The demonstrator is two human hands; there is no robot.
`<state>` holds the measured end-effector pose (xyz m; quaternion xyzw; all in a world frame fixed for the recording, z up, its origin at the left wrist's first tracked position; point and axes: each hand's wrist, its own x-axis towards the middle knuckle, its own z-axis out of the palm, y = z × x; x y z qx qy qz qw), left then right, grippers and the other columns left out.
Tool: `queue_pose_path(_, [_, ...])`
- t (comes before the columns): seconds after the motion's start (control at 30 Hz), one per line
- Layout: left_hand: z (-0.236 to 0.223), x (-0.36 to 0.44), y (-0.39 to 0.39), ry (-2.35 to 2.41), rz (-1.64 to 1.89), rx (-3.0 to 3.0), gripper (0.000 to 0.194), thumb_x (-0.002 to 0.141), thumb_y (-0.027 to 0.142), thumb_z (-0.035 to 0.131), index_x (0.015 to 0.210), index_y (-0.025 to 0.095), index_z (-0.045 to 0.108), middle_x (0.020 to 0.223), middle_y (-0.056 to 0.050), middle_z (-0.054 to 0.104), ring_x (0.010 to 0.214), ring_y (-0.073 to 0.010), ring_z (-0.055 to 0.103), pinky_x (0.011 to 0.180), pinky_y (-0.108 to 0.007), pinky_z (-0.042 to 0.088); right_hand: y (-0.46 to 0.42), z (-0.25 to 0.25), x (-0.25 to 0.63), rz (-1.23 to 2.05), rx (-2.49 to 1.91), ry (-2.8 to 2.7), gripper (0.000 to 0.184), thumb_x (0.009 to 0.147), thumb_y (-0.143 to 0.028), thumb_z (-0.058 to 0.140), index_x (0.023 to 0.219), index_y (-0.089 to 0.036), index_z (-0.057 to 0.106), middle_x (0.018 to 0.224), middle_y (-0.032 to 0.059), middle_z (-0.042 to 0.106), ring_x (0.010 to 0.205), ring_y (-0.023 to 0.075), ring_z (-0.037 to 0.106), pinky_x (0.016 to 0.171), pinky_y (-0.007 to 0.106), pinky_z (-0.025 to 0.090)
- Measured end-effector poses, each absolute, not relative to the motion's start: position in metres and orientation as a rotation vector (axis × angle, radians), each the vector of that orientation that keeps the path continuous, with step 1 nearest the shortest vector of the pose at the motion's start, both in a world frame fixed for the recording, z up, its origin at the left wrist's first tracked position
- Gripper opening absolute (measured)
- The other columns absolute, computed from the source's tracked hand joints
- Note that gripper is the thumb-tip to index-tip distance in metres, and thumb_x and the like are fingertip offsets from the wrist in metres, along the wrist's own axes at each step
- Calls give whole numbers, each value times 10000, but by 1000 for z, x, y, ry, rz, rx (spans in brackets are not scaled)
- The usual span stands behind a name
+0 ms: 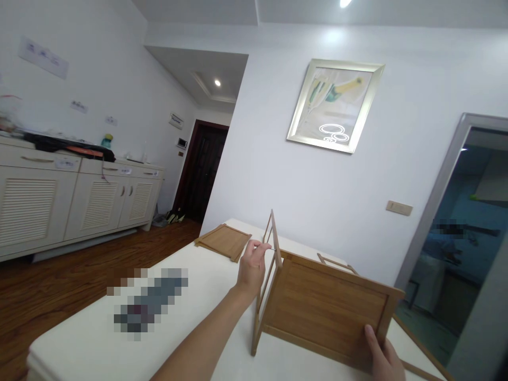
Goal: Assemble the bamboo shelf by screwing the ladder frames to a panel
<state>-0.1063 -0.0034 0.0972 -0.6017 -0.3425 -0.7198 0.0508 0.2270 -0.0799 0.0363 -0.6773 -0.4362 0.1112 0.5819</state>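
My left hand (252, 264) is closed in a pinch beside the upright wooden frame (277, 254). A small thin dark thing shows between the fingertips and the frame, too small to name. The frame stands on edge, with open gaps between its slats, and meets the left end of a brown wooden panel (325, 304). My right hand (383, 352) grips the panel's right end, thumb on its near face and the other fingers partly hidden. The panel stands on its long edge, slightly tilted in view, on the white table (214, 296).
Another flat wooden panel (225, 241) lies at the table's far left. A wooden frame piece (337, 262) lies behind the standing panel, and wooden strips (423, 346) lie at the right. A blurred-out object (153, 301) is on the left side. A white cabinet (71, 196) lines the wall.
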Motion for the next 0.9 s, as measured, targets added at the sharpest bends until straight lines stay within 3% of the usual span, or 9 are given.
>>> queue_pose_path(0.2, [98,-107,-3,-1004,-2189,-1832,284,932,123,430,986,202,698,871,-43,559,798,-131,580,710,-245,490,-76,36,233,213,-1613,-1012,616,675,-764,527,924,-202,579,982,92,663,989,336,580,916,466,429])
queue_pose_path(0.37, [97,-107,-4,-980,-2199,-1831,276,925,121,441,977,203,699,891,-43,561,807,-134,582,723,-255,489,-73,44,238,104,-1494,-968,762,686,-767,526,1136,-153,554,1042,102,621,970,312,580,838,442,466])
queue_pose_path(0.5, [95,-108,-2,-960,-2196,-1857,300,913,99,430,999,203,697,907,-48,562,823,-139,589,720,-249,487,-77,62,234,-59,-1477,-987,922,725,-767,489,1324,-68,455,1187,204,558,1031,345,556,857,471,458])
queue_pose_path(0.6, [93,-108,-1,-960,-2194,-1852,304,906,84,431,1009,199,693,924,-53,568,831,-143,590,725,-254,485,-83,77,226,-455,-1452,-1124,969,773,-770,411,1358,3,424,1273,284,498,1194,408,455,1008,551,340])
queue_pose_path(0.7, [93,-108,0,-938,-2191,-1848,303,901,75,436,1015,196,690,917,-53,570,830,-145,588,723,-255,481,-86,92,210,-838,-1285,-1296,858,866,-658,401,1435,-20,332,1402,283,401,1332,408,341,1071,579,263])
queue_pose_path(0.77, [93,-108,0,-917,-2191,-1844,299,901,76,439,1012,195,690,909,-53,570,830,-145,588,717,-248,478,-85,102,193,-1024,-1188,-1401,735,899,-546,465,1456,-88,324,1441,246,383,1346,394,344,1080,592,253])
queue_pose_path(0.9, [93,-108,0,-916,-2179,-1838,296,910,81,436,1008,196,691,904,-55,575,817,-142,593,713,-245,479,-74,127,147,-1096,-1145,-1606,552,939,-418,450,1429,-174,380,1362,166,521,1328,361,383,1089,612,225])
